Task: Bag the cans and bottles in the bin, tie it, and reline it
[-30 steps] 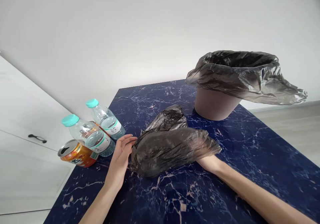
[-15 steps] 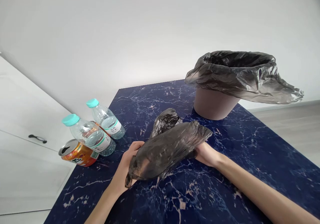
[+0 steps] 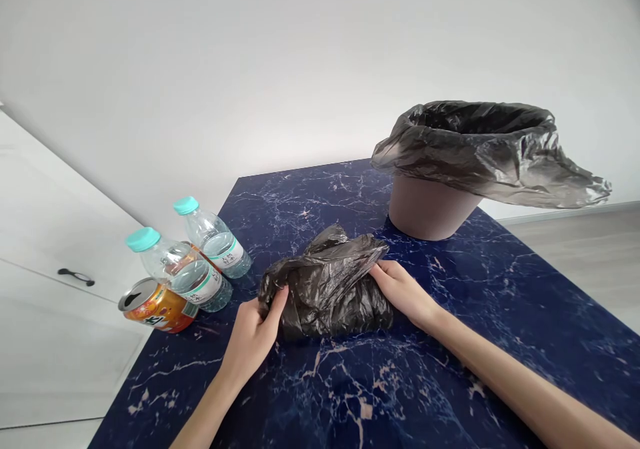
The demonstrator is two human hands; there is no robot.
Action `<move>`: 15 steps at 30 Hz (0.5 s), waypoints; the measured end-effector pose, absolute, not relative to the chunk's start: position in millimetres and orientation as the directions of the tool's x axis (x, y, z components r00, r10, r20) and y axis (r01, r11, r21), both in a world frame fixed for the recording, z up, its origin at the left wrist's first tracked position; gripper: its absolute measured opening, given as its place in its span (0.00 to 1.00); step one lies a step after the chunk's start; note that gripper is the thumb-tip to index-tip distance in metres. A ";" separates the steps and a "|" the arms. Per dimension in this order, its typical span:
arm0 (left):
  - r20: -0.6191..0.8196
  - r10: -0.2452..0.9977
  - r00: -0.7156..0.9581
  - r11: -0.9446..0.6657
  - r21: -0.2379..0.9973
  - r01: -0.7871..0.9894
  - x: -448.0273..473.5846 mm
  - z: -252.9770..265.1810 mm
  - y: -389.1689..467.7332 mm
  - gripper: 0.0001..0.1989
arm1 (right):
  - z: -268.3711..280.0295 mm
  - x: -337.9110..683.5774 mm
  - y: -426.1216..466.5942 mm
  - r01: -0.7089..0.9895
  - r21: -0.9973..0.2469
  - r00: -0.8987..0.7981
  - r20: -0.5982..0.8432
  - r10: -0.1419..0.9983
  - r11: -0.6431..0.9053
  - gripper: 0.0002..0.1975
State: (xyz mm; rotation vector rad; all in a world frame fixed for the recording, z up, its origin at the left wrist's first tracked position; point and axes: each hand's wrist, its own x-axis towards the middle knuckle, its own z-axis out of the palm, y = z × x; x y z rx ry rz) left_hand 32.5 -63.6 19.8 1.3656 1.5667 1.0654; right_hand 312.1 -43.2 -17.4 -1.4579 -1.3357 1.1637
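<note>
A crumpled black plastic bag (image 3: 330,295) lies on the blue marbled tabletop (image 3: 310,395) in front of me. My left hand (image 3: 257,332) pinches its left end, thumb on top and the other fingers mostly hidden behind the plastic. At the upper right edge, my right hand (image 3: 400,289) grips the bag between thumb and fingers. Folds of the plastic stick up at the back. Whether anything is inside the bag cannot be seen.
Left of my hands stand two water bottles (image 3: 213,232) with turquoise caps and an orange drink can (image 3: 163,309), another can partly hidden behind. A pinkish-grey bin (image 3: 430,209) with a black liner (image 3: 475,152) stands at the back right. A white wall (image 3: 300,69) rises behind.
The near flap of the bag has been folded back, away from me, exposing the bundle's front. My left thumb now shows on top; my right hand has shifted slightly left and up.
</note>
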 end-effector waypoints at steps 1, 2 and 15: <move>-0.027 0.995 -0.096 0.061 0.924 0.377 32.9 20.3 -62.8 0.27 | -18.1 312.6 -42.5 0.252 -0.963 0.016 -0.092 0.996 -0.093 0.32; -0.025 0.996 -0.080 0.056 0.910 0.411 33.1 20.6 -62.1 0.28 | -18.6 313.0 -42.0 0.270 -0.959 0.021 -0.086 0.996 -0.088 0.31; 0.088 0.996 0.008 -0.072 0.752 0.655 35.6 15.4 -62.7 0.15 | -21.8 311.2 -43.9 0.537 -0.843 0.106 0.016 0.994 -0.044 0.28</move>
